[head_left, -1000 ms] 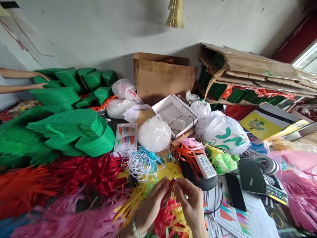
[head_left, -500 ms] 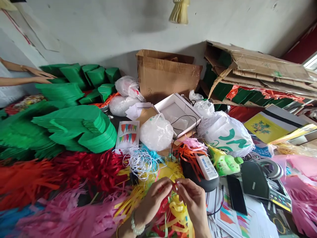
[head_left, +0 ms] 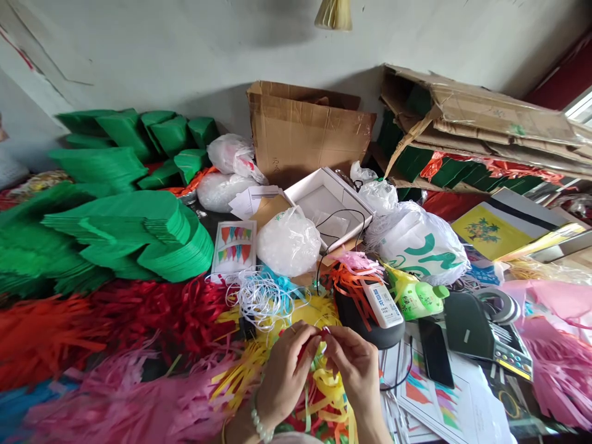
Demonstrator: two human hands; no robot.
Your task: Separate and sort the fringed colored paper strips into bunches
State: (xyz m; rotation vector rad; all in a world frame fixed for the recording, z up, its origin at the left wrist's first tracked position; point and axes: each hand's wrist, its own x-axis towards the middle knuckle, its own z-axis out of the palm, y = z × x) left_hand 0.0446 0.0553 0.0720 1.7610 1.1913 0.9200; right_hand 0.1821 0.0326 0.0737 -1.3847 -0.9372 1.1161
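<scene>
Grip: I have both nearly closed, thumb against fingers, the left hand (head_left: 284, 367) and the right hand (head_left: 355, 364) meeting tip to tip on one small red piece (head_left: 325, 331).
Boxes: biggest on my feed; a brown box (head_left: 309, 135) stands by the wall (head_left: 194, 49), and more cardboard (head_left: 499, 117) lies at the far right.
Green stacks: cut sheets (head_left: 120, 216) piled to the left, well apart from my hands.
Fringe: red (head_left: 171, 314) and pink tassels (head_left: 134, 401) spread on my left; yellow strips (head_left: 335, 385) lie in the heap under my wrists, clear of the pinch.
Bags: one white with green print (head_left: 416, 240), one clear (head_left: 289, 243), both beyond my reach as I hold now.
Black case: (head_left: 345, 314) just beyond the right hand, orange strips and a white pack (head_left: 383, 303) on it.
Phone: (head_left: 435, 351) right of the right hand, on printed sheets.
White cord: (head_left: 261, 299) loose tangle just beyond the left hand.
Red piece: between my fingertips, mostly hidden, so I cannot tell whether anything is tied. I judge this step as fine two-handed fingering; the next move calls for one steady pinch while the other shifts slightly.
</scene>
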